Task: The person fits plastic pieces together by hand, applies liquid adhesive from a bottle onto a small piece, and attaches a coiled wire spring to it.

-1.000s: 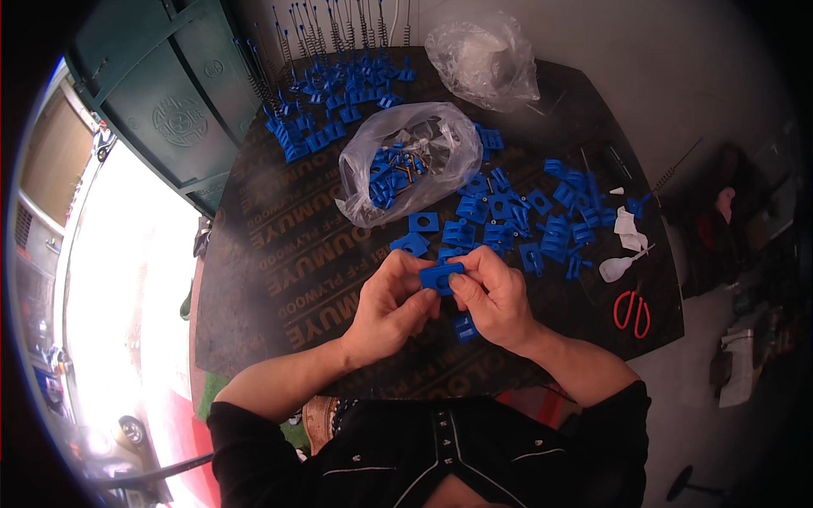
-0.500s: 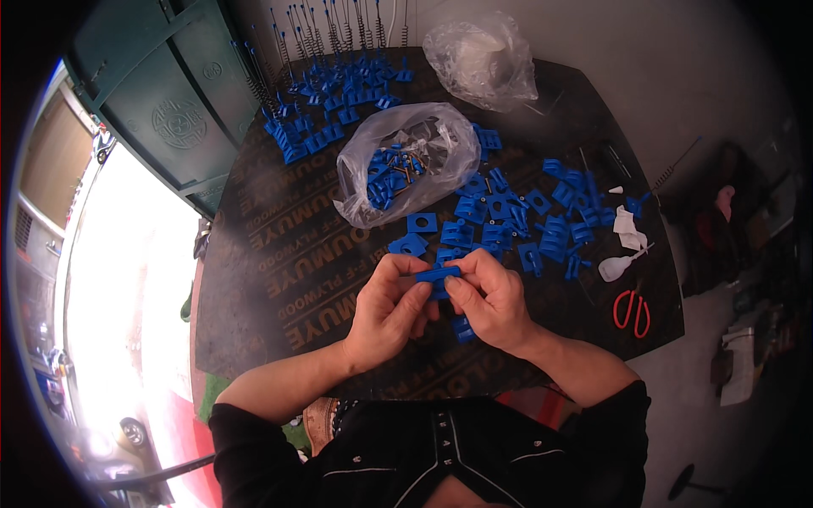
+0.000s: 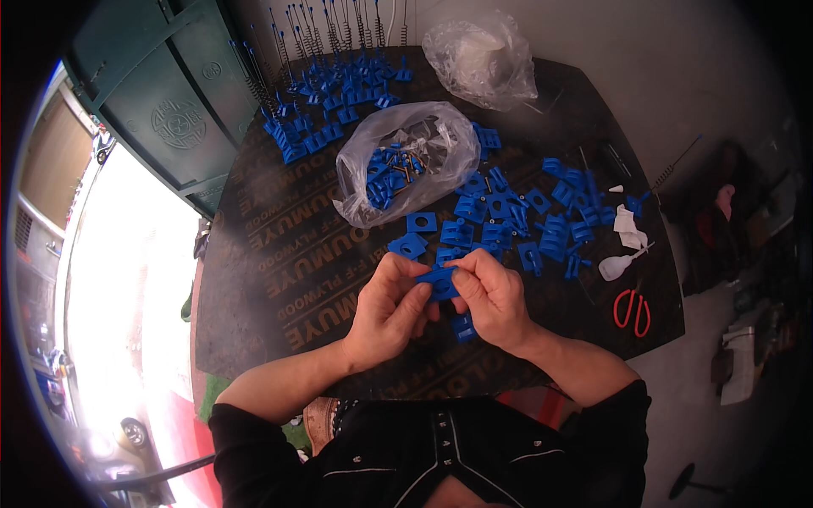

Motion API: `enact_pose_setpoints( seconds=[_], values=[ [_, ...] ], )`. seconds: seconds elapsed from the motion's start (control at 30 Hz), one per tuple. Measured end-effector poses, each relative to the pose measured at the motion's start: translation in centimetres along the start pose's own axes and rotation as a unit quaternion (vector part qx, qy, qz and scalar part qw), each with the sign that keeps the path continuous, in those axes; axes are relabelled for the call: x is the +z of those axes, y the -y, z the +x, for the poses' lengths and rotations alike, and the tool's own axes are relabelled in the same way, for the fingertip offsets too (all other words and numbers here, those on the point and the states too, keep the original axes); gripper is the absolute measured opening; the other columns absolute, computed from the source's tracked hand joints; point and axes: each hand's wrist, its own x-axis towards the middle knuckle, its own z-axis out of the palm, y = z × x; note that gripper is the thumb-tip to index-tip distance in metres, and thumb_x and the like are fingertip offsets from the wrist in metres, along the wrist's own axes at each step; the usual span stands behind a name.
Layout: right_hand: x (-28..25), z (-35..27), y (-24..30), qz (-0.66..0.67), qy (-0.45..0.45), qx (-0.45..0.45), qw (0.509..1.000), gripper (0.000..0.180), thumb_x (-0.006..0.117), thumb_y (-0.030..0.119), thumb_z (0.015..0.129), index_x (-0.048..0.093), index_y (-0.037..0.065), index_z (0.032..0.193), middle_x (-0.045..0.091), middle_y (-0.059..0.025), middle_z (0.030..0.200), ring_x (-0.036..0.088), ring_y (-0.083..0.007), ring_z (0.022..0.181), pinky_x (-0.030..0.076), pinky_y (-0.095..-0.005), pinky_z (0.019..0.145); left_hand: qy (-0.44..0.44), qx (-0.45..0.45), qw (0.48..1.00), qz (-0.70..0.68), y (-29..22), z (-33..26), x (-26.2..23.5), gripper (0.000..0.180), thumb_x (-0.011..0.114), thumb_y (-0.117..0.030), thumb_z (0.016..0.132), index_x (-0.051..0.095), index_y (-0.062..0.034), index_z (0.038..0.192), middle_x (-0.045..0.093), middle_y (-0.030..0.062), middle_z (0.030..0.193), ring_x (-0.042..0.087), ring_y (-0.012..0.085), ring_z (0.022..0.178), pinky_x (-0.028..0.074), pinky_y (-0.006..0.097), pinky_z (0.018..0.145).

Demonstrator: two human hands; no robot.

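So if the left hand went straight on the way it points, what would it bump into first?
Past the blue piece it holds, the left hand would probably meet the blue block just beyond first. It might pass over it, though: the height is unclear here.

The held piece (image 3: pixel 442 288) is a plain, strong blue, and so are the loose parts (image 3: pixel 555 237); the dark table (image 3: pixel 258 322) beneath carries rows of brownish lettering. Over there, the springs (image 3: pixel 349 35) are dark and blue-tipped, the door (image 3: pixel 140 93) deep green. I notice red scissors handles (image 3: pixel 629 311), a white squeeze bottle (image 3: pixel 613 268), and a black shirt (image 3: pixel 356 491) with thin white piping.
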Motion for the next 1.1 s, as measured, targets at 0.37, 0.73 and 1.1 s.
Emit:
enact_pose_setpoints(
  seconds=[0.37, 0.73, 1.1],
  values=[
    [0.1, -0.1, -0.9, 0.009, -0.018, -0.025, 0.999, 0.021, 0.069, 0.017, 0.087, 0.055, 0.001, 0.086, 0.056, -0.0013, 0.059, 0.053, -0.0043, 0.051, 0.040, -0.0215, 0.045, 0.010, 0.018, 0.999, 0.033, 0.5, -0.1, 0.0, 0.016, 0.048, -0.008, 0.097, 0.042, -0.0052, 0.111, 0.060, 0.0055, 0.074, 0.052, 0.0049, 0.053, 0.040, 0.017, 0.047],
    [0.4, -0.2, -0.8, -0.047, -0.038, -0.040, 0.997, 0.022, 0.069, 0.016, 0.087, 0.054, 0.002, 0.079, 0.055, -0.0033, 0.056, 0.053, -0.0067, 0.049, 0.039, -0.0238, 0.042, 0.022, 0.008, 0.999, 0.033, 0.8, -0.3, 0.2, 0.015, 0.049, -0.006, 0.096, 0.042, -0.0059, 0.110, 0.059, 0.0043, 0.080, 0.055, 0.0046, 0.059, 0.042, 0.016, 0.047],
    [0.1, -0.2, -0.2, -0.014, -0.019, 0.011, 1.000, 0.020, 0.051, 0.015, 0.097, 0.052, 0.002, 0.082, 0.050, -0.0015, 0.056, 0.054, -0.0082, 0.050, 0.044, -0.0243, 0.044, 0.006, -0.016, 1.000, 0.024, 0.1, -0.3, 0.4, 0.015, 0.050, -0.007, 0.095, 0.043, -0.0052, 0.109, 0.060, 0.0028, 0.071, 0.052, 0.0042, 0.053, 0.040, 0.019, 0.047]
  ],
)
